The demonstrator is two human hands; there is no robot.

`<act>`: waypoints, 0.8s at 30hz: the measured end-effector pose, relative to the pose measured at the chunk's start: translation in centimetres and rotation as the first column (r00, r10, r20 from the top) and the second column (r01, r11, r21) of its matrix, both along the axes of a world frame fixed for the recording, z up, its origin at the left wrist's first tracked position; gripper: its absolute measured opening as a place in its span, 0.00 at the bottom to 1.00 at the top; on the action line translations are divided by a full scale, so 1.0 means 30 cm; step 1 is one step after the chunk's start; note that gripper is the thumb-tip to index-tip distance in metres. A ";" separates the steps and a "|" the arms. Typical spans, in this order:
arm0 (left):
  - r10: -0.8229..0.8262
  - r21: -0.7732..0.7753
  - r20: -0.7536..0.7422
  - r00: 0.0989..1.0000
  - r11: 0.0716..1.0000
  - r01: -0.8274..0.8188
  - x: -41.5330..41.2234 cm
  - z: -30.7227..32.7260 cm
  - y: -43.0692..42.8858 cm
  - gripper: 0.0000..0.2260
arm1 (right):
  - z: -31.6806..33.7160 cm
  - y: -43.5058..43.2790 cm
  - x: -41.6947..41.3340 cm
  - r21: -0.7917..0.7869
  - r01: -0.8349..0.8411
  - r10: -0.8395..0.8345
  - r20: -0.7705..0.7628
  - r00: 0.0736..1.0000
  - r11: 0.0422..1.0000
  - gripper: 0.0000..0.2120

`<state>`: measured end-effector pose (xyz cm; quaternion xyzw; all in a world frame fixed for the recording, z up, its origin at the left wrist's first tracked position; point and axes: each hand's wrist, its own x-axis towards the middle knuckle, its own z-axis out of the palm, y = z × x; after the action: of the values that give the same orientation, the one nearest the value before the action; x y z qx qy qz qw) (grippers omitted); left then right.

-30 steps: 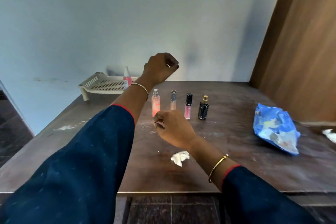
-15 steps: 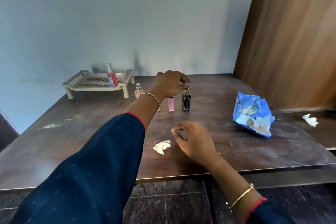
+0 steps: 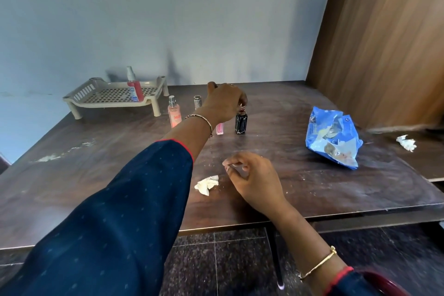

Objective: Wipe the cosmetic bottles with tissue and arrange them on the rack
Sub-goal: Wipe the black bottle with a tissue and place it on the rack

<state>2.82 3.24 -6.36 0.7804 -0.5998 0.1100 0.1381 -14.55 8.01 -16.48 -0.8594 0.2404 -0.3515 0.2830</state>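
- While the right hand (image 3: 254,182) rests on the table (image 3: 312,190) near its front edge, fingers loosely curled and thumb tip against the forefinger, the left hand (image 3: 224,101) is stretched out toward the middle of the table.
- The left fingers (image 3: 242,100) curl down onto the cap of the black bottle (image 3: 241,124) and appear to pinch it, though the cap is mostly hidden beneath them. The bottle stands upright on the table.
- A pink tube (image 3: 219,128) stands just beside the black bottle on its left, its top hidden behind the left wrist.
- Further left stand a silver-capped tube (image 3: 197,102), partly hidden by the hand, and a peach spray bottle (image 3: 174,113), both upright.
- The rack (image 3: 79,95) sits at the far left corner, with a red spray bottle (image 3: 135,90) standing on it near its right end.
- A crumpled tissue (image 3: 207,184) lies just left of the right hand.
- A blue packet (image 3: 334,142) lies toward the right edge, and a second tissue wad (image 3: 406,143) lies beyond that edge on an adjoining surface.
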 end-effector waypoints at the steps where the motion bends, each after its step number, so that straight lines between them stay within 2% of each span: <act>1: -0.008 -0.001 0.009 1.000 1.000 0.008 -0.004 -0.001 0.002 0.10 | 0.002 0.001 -0.003 0.006 0.002 -0.002 0.002 1.000 1.000 0.04; 6: -0.034 -0.027 0.023 0.999 0.999 0.034 -0.021 0.008 0.033 0.07 | 0.015 0.014 -0.020 0.048 0.019 -0.019 -0.004 1.000 0.999 0.03; 11: -0.060 -0.053 -0.124 0.990 0.997 0.054 -0.036 0.062 0.125 0.05 | 0.025 0.038 -0.030 0.116 0.040 -0.042 0.020 0.999 0.992 0.03; 15: -0.067 -0.038 -0.150 0.986 0.997 0.062 -0.021 0.086 0.249 0.06 | 0.036 0.058 -0.030 0.124 0.041 -0.046 0.038 0.998 0.991 0.03; 18: -0.062 -0.058 -0.141 0.988 0.997 0.054 0.005 0.075 0.355 0.06 | 0.049 0.073 -0.023 0.078 0.051 -0.052 0.002 0.999 0.996 0.04; 21: -0.048 -0.074 -0.201 0.978 0.997 0.033 0.032 0.051 0.446 0.05 | 0.065 0.093 -0.004 0.079 -0.010 0.013 -0.040 0.999 0.997 0.06; 24: -0.029 -0.069 -0.274 0.961 0.998 0.011 0.063 0.021 0.500 0.06 | 0.070 0.115 0.033 0.029 -0.094 0.097 -0.188 0.977 0.995 0.11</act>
<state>4.71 18.25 -5.73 0.7769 -0.5786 0.0192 0.2474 -13.56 11.47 -14.36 -0.8966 0.2281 -0.2520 0.2839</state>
